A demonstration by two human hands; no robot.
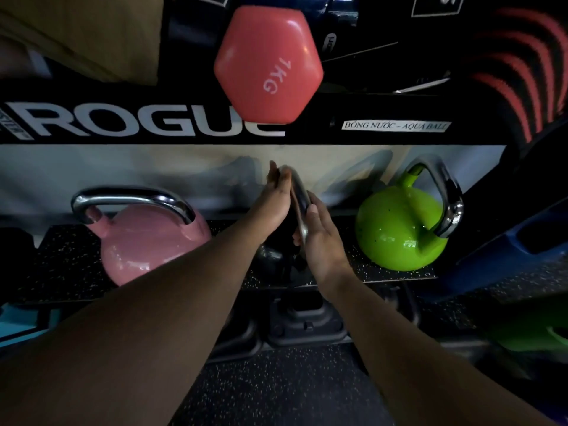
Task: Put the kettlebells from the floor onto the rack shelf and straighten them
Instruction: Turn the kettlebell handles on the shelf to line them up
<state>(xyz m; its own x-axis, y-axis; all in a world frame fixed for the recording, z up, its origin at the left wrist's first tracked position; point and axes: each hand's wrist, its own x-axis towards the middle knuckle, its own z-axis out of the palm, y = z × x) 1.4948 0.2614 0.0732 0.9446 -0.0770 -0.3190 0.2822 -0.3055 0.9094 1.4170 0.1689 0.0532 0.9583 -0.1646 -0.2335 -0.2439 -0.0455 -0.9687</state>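
Three kettlebells stand on the speckled rack shelf point(396, 273). A pink kettlebell point(144, 241) is at the left, its steel handle lying crosswise. A green kettlebell point(399, 229) is at the right, its handle turned edge-on. Between them sits a black kettlebell point(276, 256), mostly hidden by my arms. My left hand point(275, 199) presses flat against the left side of its steel handle. My right hand point(319, 238) presses against the right side, so both palms clamp the handle.
The upper shelf beam point(153, 124) marked ROGUE runs just above my hands, with a pink 1 kg dumbbell point(269, 64) sticking out over it. A blue object point(507, 256) and another green kettlebell point(528, 333) lie at the right. Black rack feet point(307, 324) sit on the floor below.
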